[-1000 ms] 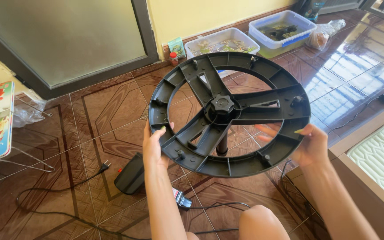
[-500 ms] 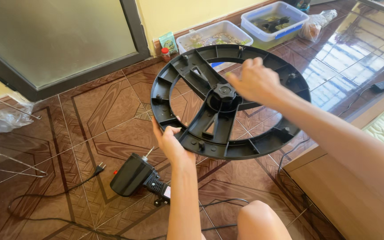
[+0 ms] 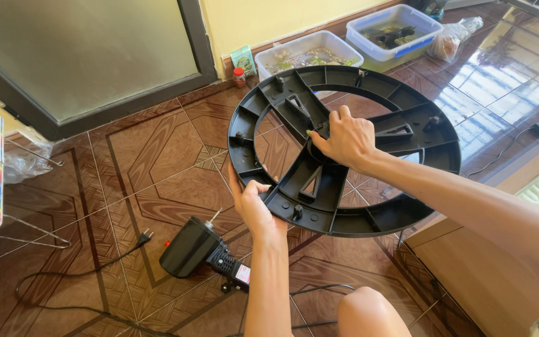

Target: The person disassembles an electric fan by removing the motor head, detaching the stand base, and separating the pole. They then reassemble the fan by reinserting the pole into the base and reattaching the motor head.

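I hold a large round black plastic base with spokes and a hub, tilted above the tiled floor. My left hand grips its near rim from below. My right hand rests over the centre hub, fingers closed around it. A small black electric motor with a metal shaft and a power cord lies on the floor just left of my left wrist. My knee shows at the bottom.
Two clear plastic tubs stand by the yellow wall at the back. A glass door fills the upper left. A wooden platform edge sits at right. A black cord trails across the floor.
My right hand left the rim's right side and came to the centre hub. The base tilted and shifted right in view. The motor on the floor became plainly visible.
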